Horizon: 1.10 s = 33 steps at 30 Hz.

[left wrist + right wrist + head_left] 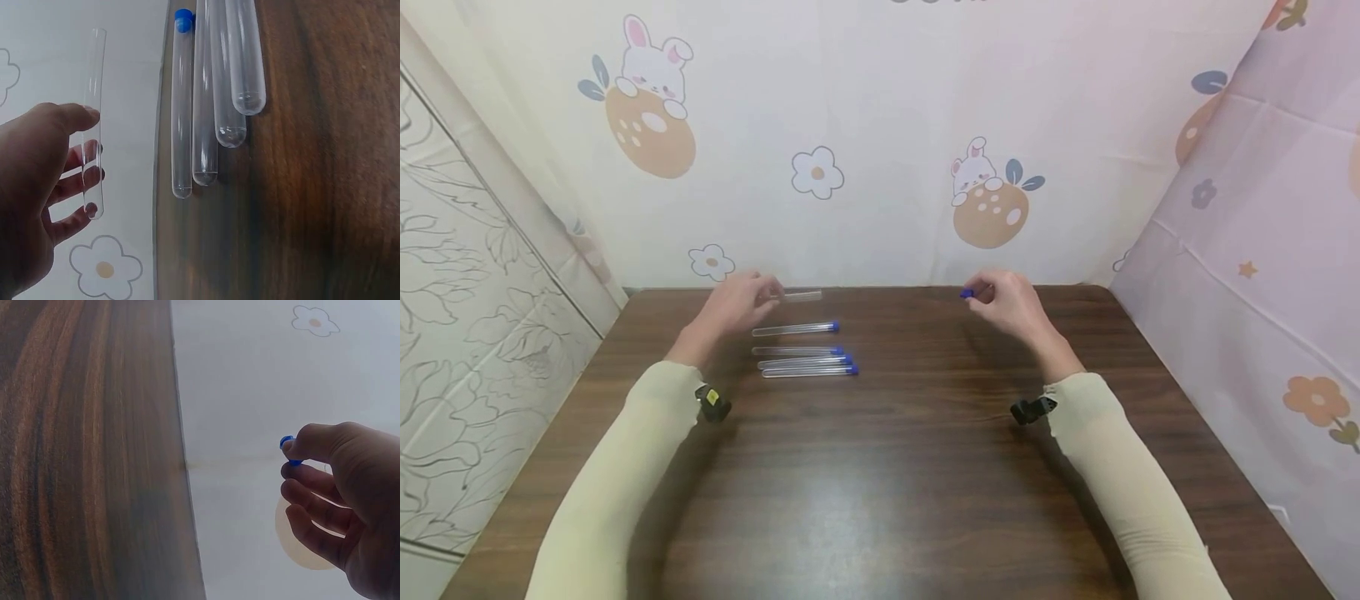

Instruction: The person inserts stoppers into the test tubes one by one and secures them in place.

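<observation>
Between thumb and fingers, my left hand [744, 302] holds a clear test tube [94, 69] near the table's back edge. No cap shows on this tube's top end, which points right in the head view. My right hand [1009, 305] pinches a small blue cap [289, 449] between thumb and index finger, well to the right of the tube. In front of the left hand, several clear test tubes with blue caps lie side by side on the table; the one nearest that hand is a capped tube [795, 329], set slightly apart from the others [805, 372].
The brown wood-grain table [850, 483] ends at a patterned curtain [880, 225] close behind both hands. More printed cloth [1262, 317] hangs along the right side, and a white panel with line drawings [467, 333] stands on the left.
</observation>
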Tool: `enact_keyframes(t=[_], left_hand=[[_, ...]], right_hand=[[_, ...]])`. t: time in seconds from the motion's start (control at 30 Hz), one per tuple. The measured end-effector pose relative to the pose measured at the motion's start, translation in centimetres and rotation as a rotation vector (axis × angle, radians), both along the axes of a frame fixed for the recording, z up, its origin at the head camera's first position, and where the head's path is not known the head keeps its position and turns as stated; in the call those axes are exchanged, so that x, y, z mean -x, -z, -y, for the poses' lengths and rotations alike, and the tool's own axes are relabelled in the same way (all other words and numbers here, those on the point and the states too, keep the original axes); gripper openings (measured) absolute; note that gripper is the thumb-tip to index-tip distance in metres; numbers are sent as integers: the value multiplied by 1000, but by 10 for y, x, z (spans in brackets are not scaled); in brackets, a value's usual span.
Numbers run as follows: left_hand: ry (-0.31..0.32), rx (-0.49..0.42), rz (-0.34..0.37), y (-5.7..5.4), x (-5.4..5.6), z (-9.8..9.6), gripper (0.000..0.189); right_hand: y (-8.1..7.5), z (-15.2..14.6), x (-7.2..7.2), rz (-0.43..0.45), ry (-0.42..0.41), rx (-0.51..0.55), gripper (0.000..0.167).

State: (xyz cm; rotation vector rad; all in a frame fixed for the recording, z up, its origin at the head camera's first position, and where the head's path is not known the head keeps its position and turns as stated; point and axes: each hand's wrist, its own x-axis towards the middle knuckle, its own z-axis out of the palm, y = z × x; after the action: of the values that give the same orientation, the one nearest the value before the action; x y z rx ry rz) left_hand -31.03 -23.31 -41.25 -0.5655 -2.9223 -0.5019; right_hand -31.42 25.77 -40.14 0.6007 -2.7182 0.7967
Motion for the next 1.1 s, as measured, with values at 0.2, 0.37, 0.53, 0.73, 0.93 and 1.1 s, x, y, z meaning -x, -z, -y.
enact_keyframes(t=[0.2, 0.37, 0.53, 0.73, 0.93, 1.1], left_hand=[[19, -80, 32, 2, -6, 0, 23], [35, -124, 30, 1, -11, -1, 23], [37, -132, 28, 2, -13, -1, 23], [37, -140, 28, 3, -15, -1, 23], [35, -149, 26, 1, -17, -2, 23], [47, -155, 19, -2, -21, -4, 22]], right_hand=[[3, -2, -3, 1, -5, 35, 21], [4, -2, -5, -2, -10, 55, 21], [5, -2, -5, -9, -22, 66, 20], [5, -2, -5, -2, -17, 65, 20], [4, -3, -6, 0, -28, 98, 21], [6, -3, -6, -9, -50, 150, 20]])
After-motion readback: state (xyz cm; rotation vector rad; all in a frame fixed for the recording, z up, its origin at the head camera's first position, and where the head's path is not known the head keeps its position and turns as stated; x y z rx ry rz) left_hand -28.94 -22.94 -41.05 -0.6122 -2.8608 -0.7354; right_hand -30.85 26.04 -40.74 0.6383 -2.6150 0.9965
